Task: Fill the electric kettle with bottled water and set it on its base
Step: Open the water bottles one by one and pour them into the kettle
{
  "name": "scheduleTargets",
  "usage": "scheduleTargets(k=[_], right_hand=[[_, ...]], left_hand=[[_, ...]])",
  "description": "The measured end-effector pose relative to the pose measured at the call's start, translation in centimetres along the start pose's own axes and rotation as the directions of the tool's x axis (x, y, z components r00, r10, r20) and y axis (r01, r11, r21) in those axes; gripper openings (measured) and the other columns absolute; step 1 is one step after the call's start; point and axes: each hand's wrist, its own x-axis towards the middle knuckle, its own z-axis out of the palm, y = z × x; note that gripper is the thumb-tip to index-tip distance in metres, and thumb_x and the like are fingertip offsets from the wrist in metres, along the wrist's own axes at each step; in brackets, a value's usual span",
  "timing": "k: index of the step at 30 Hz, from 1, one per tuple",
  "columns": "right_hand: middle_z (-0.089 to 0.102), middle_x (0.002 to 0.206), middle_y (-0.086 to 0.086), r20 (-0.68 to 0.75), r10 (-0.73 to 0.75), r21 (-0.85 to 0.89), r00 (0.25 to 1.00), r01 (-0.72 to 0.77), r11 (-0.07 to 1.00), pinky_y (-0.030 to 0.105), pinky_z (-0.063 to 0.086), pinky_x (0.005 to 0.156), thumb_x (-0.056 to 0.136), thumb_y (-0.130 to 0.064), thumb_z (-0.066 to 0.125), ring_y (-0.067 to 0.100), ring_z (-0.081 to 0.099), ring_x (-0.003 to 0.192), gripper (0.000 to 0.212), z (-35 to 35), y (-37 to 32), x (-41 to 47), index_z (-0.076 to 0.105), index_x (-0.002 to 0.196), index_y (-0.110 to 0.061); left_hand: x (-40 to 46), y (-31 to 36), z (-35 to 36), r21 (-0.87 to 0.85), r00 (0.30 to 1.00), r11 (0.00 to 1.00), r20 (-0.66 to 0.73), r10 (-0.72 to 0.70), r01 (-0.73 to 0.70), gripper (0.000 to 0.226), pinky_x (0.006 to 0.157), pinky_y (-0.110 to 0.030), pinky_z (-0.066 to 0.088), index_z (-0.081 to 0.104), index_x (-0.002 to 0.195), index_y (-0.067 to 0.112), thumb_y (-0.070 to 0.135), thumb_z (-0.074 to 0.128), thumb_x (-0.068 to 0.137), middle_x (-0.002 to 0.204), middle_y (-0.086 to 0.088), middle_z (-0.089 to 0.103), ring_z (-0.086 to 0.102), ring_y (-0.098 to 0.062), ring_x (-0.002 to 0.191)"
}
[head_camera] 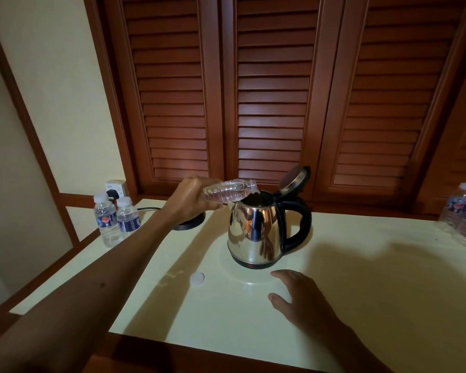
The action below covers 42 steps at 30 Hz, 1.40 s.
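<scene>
Head view shows us mid-pour: our left hand is clamped around a clear water bottle, tipped nearly level with its neck over the mouth of the stainless electric kettle, whose lid stands hinged open. The kettle sits on the cream table, not yet on its black base, which lies just left of the kettle, partly hidden behind our wrist. Our right hand rests flat and empty on the table in front of the kettle, fingers spread. A white bottle cap lies in front and to the left of the kettle. To pour well, we judge that we should keep the neck inside the rim, raise the bottle's bottom gradually so the flow stays smooth, and steady the handle with the free hand if the kettle shifts. Two sealed bottles wait further left of the kettle, beyond the base.
</scene>
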Motion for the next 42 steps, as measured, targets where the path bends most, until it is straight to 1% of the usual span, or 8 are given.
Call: scheduleTargets(k=[11,13,17,21,24,30,37,42], right_hand=[[0.046,0.139,-0.013,-0.027,-0.026,-0.016,0.999,0.025,1.0,0.017,0.019,0.106,0.086,-0.048,0.055,0.006,0.038,0.129,0.051,0.4,0.6,0.2,0.046,0.134,-0.031],[0.047,0.138,-0.013,-0.029,-0.039,-0.024,0.999,0.039,0.999,0.016,0.018,0.105,0.086,-0.049,0.055,0.005,0.038,0.128,0.051,0.5,0.7,0.2,0.047,0.133,-0.031],[0.05,0.135,-0.012,-0.047,-0.067,-0.023,0.997,0.066,0.998,0.015,0.019,0.102,0.083,-0.049,0.055,0.006,0.042,0.126,0.051,0.7,1.1,0.3,0.051,0.131,-0.028],[0.06,0.124,-0.01,-0.088,-0.075,-0.027,0.993,0.073,0.997,0.018,0.026,0.098,0.077,-0.054,0.051,0.01,0.053,0.118,0.051,1.1,1.2,0.4,0.064,0.116,-0.024],[0.064,0.118,-0.009,-0.131,-0.072,-0.025,0.989,0.069,0.997,0.021,0.03,0.096,0.073,-0.056,0.051,0.01,0.057,0.112,0.047,1.4,1.4,0.3,0.069,0.1,-0.024],[0.062,0.12,-0.011,-0.116,-0.072,-0.023,0.991,0.07,0.997,0.019,0.029,0.095,0.072,-0.057,0.049,0.008,0.055,0.114,0.048,1.3,1.3,0.5,0.069,0.101,-0.024],[0.069,0.11,-0.007,-0.134,-0.08,-0.044,0.988,0.075,0.996,0.023,0.038,0.09,0.071,-0.054,0.054,0.011,0.063,0.103,0.041,1.4,1.4,0.4,0.072,0.092,-0.024],[0.064,0.122,-0.006,-0.109,-0.089,-0.062,0.99,0.083,0.995,0.019,0.029,0.097,0.074,-0.058,0.046,0.011,0.057,0.115,0.053,0.9,1.0,0.3,0.072,0.104,-0.022]], left_hand=[[0.6,0.0,-0.5,0.102,0.995,0.99,0.004,0.102,-0.101,0.042,0.067,-0.033,0.058,0.07,0.115,0.016,0.019,0.083,0.075,0.097,0.0,0.076,0.069,-0.01,0.081],[0.8,-0.1,-0.6,0.11,0.994,0.988,0.013,0.11,-0.111,0.042,0.068,-0.03,0.058,0.07,0.115,0.016,0.02,0.083,0.075,0.099,0.0,0.075,0.069,-0.01,0.083],[1.0,-0.1,-0.6,0.115,0.993,0.986,0.024,0.117,-0.119,0.045,0.069,-0.015,0.052,0.068,0.118,0.013,0.02,0.083,0.076,0.103,-0.001,0.074,0.067,-0.008,0.085],[1.1,-0.4,-0.7,0.115,0.993,0.986,0.018,0.116,-0.118,0.046,0.073,-0.022,0.056,0.069,0.117,0.012,0.023,0.083,0.075,0.105,-0.001,0.074,0.069,-0.011,0.089],[1.1,-0.5,-0.7,0.122,0.993,0.986,0.018,0.113,-0.114,0.049,0.072,-0.01,0.048,0.069,0.116,0.012,0.023,0.086,0.072,0.105,0.0,0.074,0.066,-0.006,0.088],[0.8,-0.1,-0.9,0.098,0.993,0.989,-0.001,0.114,-0.113,0.058,0.081,-0.021,0.051,0.065,0.123,0.012,0.016,0.087,0.07,0.114,-0.002,0.071,0.063,-0.01,0.097],[0.9,0.2,-1.1,0.127,0.988,0.98,0.011,0.153,-0.154,0.056,0.075,-0.008,0.041,0.066,0.12,0.01,0.013,0.087,0.069,0.108,-0.004,0.072,0.057,-0.005,0.09],[1.0,0.2,-1.2,0.154,0.986,0.974,0.012,0.167,-0.167,0.057,0.077,-0.024,0.05,0.065,0.122,0.011,0.015,0.087,0.07,0.109,-0.004,0.073,0.066,-0.018,0.094]])
